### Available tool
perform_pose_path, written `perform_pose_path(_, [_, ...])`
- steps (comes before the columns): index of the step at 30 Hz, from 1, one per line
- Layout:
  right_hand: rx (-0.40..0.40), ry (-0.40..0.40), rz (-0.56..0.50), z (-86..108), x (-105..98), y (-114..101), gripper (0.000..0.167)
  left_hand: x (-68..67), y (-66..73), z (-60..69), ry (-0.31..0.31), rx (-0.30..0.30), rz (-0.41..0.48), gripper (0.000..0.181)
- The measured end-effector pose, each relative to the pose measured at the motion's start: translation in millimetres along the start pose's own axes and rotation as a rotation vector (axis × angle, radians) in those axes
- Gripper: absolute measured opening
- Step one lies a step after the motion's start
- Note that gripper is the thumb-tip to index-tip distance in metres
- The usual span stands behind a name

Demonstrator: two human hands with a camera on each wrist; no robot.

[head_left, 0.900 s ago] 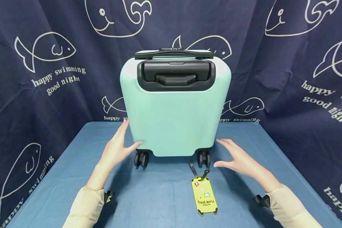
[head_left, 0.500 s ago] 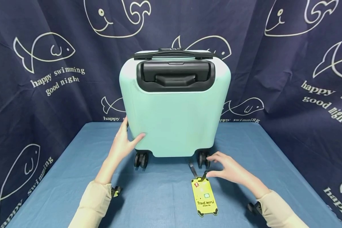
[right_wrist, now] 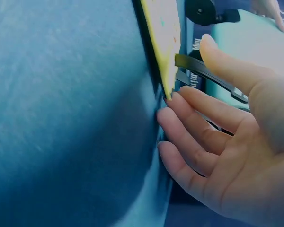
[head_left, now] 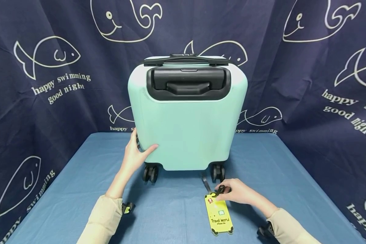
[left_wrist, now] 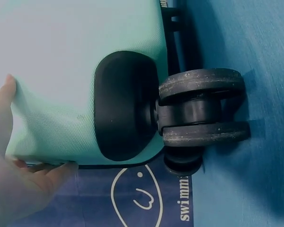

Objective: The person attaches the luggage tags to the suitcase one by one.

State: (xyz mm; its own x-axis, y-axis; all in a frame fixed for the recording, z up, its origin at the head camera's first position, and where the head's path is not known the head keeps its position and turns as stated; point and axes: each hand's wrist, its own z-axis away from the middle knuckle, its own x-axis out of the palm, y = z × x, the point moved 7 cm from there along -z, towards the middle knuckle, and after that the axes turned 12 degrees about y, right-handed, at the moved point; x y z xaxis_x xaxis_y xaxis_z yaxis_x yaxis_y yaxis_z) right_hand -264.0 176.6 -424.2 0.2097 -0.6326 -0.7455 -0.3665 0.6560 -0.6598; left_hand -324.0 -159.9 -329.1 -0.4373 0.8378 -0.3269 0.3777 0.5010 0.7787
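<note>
A mint-green suitcase [head_left: 184, 132] with black wheels stands upright on the blue cloth. My left hand [head_left: 135, 156] holds its lower left edge, thumb on the front face and fingers round the side; the left wrist view shows the same hand [left_wrist: 23, 175] beside a double wheel [left_wrist: 203, 109]. A yellow luggage tag [head_left: 220, 217] lies on the cloth in front, its black strap [head_left: 221, 189] raised. My right hand [head_left: 236, 191] is at the strap. In the right wrist view, thumb and fingers of this hand [right_wrist: 227, 137] stand apart, with the strap [right_wrist: 208, 71] between them and fingertips by the tag [right_wrist: 163, 38].
A blue cloth [head_left: 170, 217] covers the table. Dark blue curtains [head_left: 88, 101] with white fish drawings hang behind and on both sides. The suitcase's black pull handle [head_left: 189, 79] is lowered into its recess, and a black carry handle [head_left: 186, 60] lies across the top.
My right hand has moved left and towards me, from beside the suitcase to the tag's strap. My left hand has come in against the suitcase edge. The suitcase stays in place.
</note>
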Motion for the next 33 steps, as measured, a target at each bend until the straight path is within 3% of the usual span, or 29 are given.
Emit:
perform_pose_path(10, [0.008,0.010,-0.017,-0.5,8,0,0.031,-1.9,-0.5,1.3,-0.008,-0.030,0.016,0.096])
perform_pose_path(18, [0.059,-0.001,-0.040,-3.0,10,0,0.013,-2.7,-0.9,1.9,-0.012,-0.042,0.025,0.096])
perform_pose_path(26, [0.078,-0.005,-0.060,-4.1,12,1,0.013,-3.2,-1.3,3.7,-0.017,-0.048,0.029,0.097])
perform_pose_path(33, [0.036,0.003,-0.050,-4.0,11,0,0.027,-3.5,-1.7,3.5,-0.004,-0.041,0.035,0.096])
